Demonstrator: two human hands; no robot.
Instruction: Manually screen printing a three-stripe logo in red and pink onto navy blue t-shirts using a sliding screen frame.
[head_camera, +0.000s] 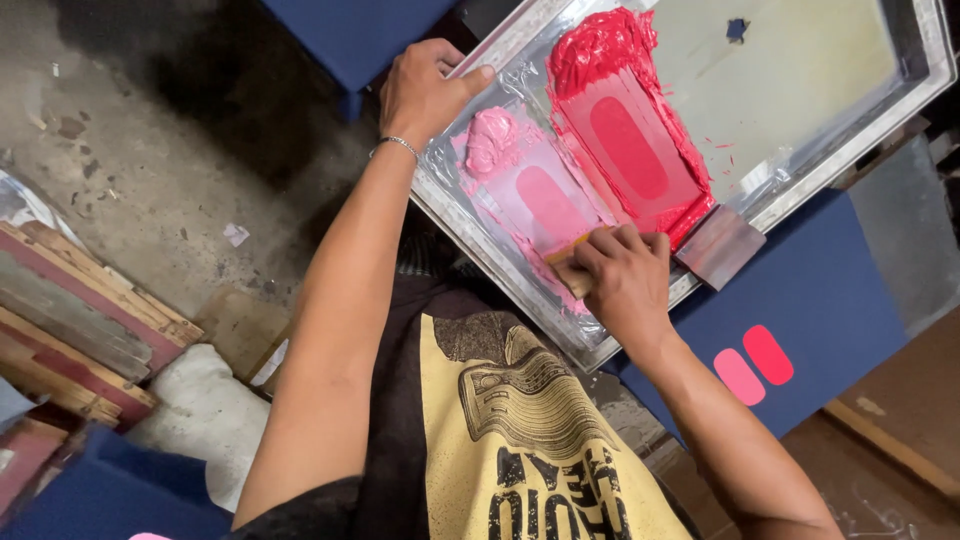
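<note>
Pink ink (520, 185) lies just above our right hand (620, 280), which grips a wooden squeegee (570, 262) tight on the screen. Our left hand (425, 90) clamps the metal frame (500, 255) edge; 2 printed ovals (754, 364) sit right of the grip.

The left hand (425, 90) grips the far left edge of a metal-framed printing screen (800, 175) smeared with pink and red ink, while the right hand (620, 275) presses a wooden squeegee (568, 262) onto the pink ink (520, 170) near the frame's near edge, over blue cloth (830, 300).
</note>
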